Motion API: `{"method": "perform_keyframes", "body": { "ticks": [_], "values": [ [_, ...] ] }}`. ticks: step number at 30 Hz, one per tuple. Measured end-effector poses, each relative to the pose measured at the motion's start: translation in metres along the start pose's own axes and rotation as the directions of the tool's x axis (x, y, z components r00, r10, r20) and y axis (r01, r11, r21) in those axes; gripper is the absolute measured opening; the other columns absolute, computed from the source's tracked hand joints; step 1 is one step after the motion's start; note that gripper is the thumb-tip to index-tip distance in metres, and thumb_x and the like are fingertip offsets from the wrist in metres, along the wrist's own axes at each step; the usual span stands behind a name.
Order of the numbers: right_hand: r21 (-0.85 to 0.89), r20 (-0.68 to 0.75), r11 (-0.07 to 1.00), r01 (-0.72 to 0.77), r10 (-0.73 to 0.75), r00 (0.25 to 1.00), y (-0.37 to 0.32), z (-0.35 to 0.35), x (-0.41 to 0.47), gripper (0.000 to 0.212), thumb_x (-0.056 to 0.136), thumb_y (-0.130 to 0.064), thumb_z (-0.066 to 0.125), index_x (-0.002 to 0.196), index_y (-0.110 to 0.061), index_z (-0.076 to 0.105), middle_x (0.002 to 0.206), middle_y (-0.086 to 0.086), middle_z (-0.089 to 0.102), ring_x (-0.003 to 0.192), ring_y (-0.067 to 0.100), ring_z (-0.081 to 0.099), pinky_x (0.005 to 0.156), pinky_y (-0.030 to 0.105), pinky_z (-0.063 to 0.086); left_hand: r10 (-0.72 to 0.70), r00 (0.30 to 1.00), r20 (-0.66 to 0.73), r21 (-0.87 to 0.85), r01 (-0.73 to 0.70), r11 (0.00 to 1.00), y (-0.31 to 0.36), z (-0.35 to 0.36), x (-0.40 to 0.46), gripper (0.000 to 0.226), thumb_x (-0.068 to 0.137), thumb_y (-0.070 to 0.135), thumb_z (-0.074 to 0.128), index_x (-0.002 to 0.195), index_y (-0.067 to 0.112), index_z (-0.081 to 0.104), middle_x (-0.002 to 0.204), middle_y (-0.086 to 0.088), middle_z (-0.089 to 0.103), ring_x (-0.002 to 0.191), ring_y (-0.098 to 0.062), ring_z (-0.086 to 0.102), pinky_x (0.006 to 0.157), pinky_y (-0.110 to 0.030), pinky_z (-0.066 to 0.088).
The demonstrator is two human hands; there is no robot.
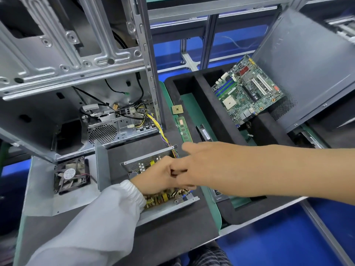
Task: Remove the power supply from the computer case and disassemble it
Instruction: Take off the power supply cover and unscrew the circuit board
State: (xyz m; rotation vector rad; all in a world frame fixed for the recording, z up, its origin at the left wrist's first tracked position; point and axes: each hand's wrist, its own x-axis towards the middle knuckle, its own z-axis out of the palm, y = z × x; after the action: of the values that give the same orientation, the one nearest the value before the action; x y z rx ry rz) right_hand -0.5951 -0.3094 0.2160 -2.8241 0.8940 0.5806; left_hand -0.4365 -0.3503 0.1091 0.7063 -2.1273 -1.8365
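Note:
The power supply (172, 206) lies open on the dark mat in front of me, its circuit board with yellow parts showing inside the metal tray. Its removed cover (38, 192) rests to the left with a black fan (71, 175) in it. A bundle of coloured wires (159, 129) runs from the supply up into the computer case (67, 60). My left hand (157, 175) is curled over the board. My right hand (194, 166) meets it from the right, fingers bent down onto the board. Whatever the fingers grip is hidden.
A black foam tray (201, 89) to the right holds a motherboard (247, 91), a CPU chip (177, 109), a memory stick (184, 129) and a black drive (205, 132). A grey case side panel (307, 64) leans at the far right. Blue floor shows below the bench edge.

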Motion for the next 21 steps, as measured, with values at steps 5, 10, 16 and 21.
{"method": "perform_keyframes", "body": {
  "ticks": [5, 10, 16, 21],
  "values": [
    [0.085, 0.013, 0.988, -0.132, 0.131, 0.991, 0.005, -0.011, -0.006, 0.042, 0.084, -0.049, 0.062, 0.113, -0.025, 0.044, 0.102, -0.005, 0.038, 0.085, 0.016, 0.035, 0.065, 0.029, 0.036, 0.002, 0.998, -0.070, -0.086, -0.008, 0.996, -0.008, 0.007, 0.000, 0.011, 0.078, 0.014, 0.079, 0.083, 0.021, 0.074, 0.076, -0.009, 0.054, 0.078, -0.019, 0.048, 0.078, -0.037, 0.042],
    [-0.107, -0.128, 0.936, -0.334, 0.321, 0.939, -0.005, -0.008, -0.004, 0.053, 0.094, -0.063, 0.025, 0.098, -0.016, 0.049, 0.071, 0.000, 0.042, 0.061, 0.025, 0.048, 0.043, 0.028, 0.016, 0.019, 1.000, -0.001, -0.060, -0.019, 0.998, -0.003, 0.007, 0.002, 0.039, 0.080, 0.000, 0.076, 0.076, 0.039, 0.073, 0.065, 0.019, 0.061, 0.062, 0.008, 0.049, 0.063, -0.009, 0.041],
    [0.052, -0.077, 0.990, -0.134, 0.138, 0.987, -0.001, -0.001, -0.008, 0.034, 0.086, -0.015, 0.054, 0.116, -0.026, 0.043, 0.094, 0.001, 0.026, 0.080, 0.019, 0.033, 0.048, 0.028, 0.025, 0.005, 1.000, 0.009, 0.036, -0.005, 0.999, 0.005, -0.006, 0.010, 0.020, 0.075, 0.002, 0.081, 0.084, -0.008, 0.065, 0.075, -0.019, 0.065, 0.073, -0.015, 0.054, 0.066, -0.028, 0.046],
    [0.133, -0.069, 0.973, -0.191, 0.201, 0.977, 0.003, -0.008, -0.013, 0.039, 0.086, -0.054, 0.056, 0.111, -0.027, 0.042, 0.091, -0.002, 0.031, 0.066, 0.015, 0.037, 0.047, 0.026, 0.022, 0.025, 0.998, 0.049, 0.001, -0.025, 1.000, 0.008, -0.007, 0.013, 0.014, 0.076, -0.001, 0.079, 0.083, 0.009, 0.072, 0.075, -0.011, 0.068, 0.074, -0.014, 0.053, 0.067, -0.024, 0.047]
  ]
}}
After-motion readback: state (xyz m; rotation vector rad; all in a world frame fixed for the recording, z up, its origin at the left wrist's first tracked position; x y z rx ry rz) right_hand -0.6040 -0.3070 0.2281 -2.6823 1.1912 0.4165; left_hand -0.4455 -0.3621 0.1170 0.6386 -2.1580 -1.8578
